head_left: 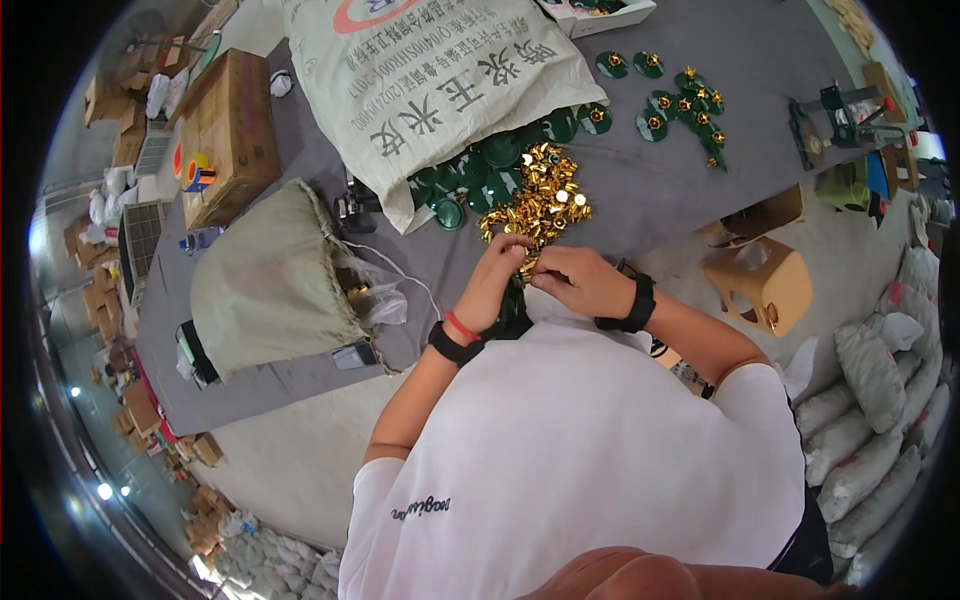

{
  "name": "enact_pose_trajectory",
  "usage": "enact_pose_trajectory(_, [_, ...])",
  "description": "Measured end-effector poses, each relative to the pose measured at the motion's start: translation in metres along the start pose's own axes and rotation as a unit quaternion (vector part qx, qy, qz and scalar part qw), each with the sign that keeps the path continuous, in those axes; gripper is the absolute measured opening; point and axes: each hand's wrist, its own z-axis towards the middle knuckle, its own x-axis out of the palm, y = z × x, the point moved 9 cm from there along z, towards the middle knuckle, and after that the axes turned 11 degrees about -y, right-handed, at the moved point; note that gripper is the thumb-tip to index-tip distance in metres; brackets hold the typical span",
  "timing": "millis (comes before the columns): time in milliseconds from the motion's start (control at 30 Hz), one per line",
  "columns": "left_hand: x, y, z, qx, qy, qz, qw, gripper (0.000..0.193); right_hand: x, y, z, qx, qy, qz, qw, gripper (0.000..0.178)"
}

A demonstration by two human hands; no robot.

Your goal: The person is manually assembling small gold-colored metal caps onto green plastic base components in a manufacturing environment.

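My left hand and my right hand meet at the table's near edge, fingertips bent inward and almost touching. Both are closed in a pinch; small gold bits show between them, but my fingers hide what each one holds. Just beyond lies a heap of small shiny gold metal pieces. Dark green round discs spill from the mouth of a white woven sack behind the heap. Farther right, several green discs with gold pieces at their centres lie in a loose group. Something dark green hangs below my hands.
A drawstring cloth bag with clear plastic at its mouth lies left on the grey-covered table. Behind it stands a cardboard box with tape rolls. A hand press sits far right; a tan stool is below.
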Motion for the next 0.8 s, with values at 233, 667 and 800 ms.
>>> enact_pose_trajectory(233, [0.001, 0.036, 0.008, -0.102, 0.051, -0.111, 0.987, 0.053, 0.018, -0.072, -0.014, 0.259, 0.168, 0.169, 0.936, 0.019])
enact_pose_trajectory(667, [-0.044, 0.041, 0.006, -0.151, -0.117, -0.329, 0.925, 0.061, -0.046, -0.326, -0.008, 0.41, -0.099, -0.058, 0.905, 0.057])
enact_pose_trajectory(800, [-0.046, 0.044, 0.001, -0.15, -0.117, -0.338, 0.922, 0.06, -0.039, -0.317, 0.005, 0.363, -0.178, -0.125, 0.906, 0.059])
